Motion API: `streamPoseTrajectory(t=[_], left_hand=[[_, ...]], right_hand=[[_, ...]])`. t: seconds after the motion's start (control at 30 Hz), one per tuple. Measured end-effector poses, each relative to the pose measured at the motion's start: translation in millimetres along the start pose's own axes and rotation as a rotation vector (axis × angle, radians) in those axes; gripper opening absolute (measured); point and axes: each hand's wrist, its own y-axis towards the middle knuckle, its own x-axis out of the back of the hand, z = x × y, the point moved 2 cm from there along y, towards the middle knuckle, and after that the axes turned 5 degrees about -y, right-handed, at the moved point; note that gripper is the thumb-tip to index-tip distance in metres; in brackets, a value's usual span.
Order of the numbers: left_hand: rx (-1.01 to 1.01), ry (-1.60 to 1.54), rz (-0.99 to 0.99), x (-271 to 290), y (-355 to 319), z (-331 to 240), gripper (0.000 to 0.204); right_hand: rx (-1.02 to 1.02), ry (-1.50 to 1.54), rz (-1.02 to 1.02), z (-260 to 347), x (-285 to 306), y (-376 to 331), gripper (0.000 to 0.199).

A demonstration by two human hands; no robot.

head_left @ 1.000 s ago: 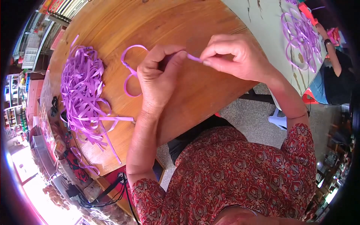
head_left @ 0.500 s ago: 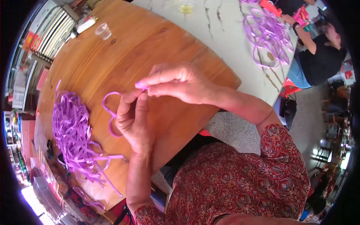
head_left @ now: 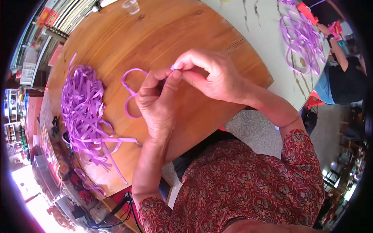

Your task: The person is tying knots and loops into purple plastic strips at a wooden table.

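A narrow purple ribbon point(head_left: 127, 110) runs in loose loops from behind my left hand up to my fingertips. My left hand point(head_left: 157, 99) pinches it between thumb and forefinger above the wooden table point(head_left: 175, 33). Just to the right, my right hand point(head_left: 217, 75) holds the same bit of ribbon between thumb and fingertips. Both hands meet there, and the small piece between them is mostly hidden by the fingers. On the table's left side lies a large heap of purple ribbon strips point(head_left: 82, 105), apart from my hands.
A clear plastic cup point(head_left: 131, 6) stands at the table's far edge. Adjoining on the right is a white marbled table point(head_left: 260, 42) bearing a pile of looped purple ribbon point(head_left: 301, 40). Another person in a black top point(head_left: 347, 77) sits beside it, holding something red.
The whole view has shifted, so the tables and the ribbon heap appear elsewhere in the picture. My right fingers have closed in more tightly at the ribbon beside my left fingertips.
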Motion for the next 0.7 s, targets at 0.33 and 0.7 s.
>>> streamPoseTrajectory(t=[0.33,0.7], left_hand=[[0.155,-0.205,0.011,0,-1,-4,0.007],[0.311,-0.05,-0.082,8,1,0,0.009]], right_hand=[[-0.303,0.69,0.246,-8,6,2,0.018],[0.364,-0.275,0.038,-8,5,4,0.026]])
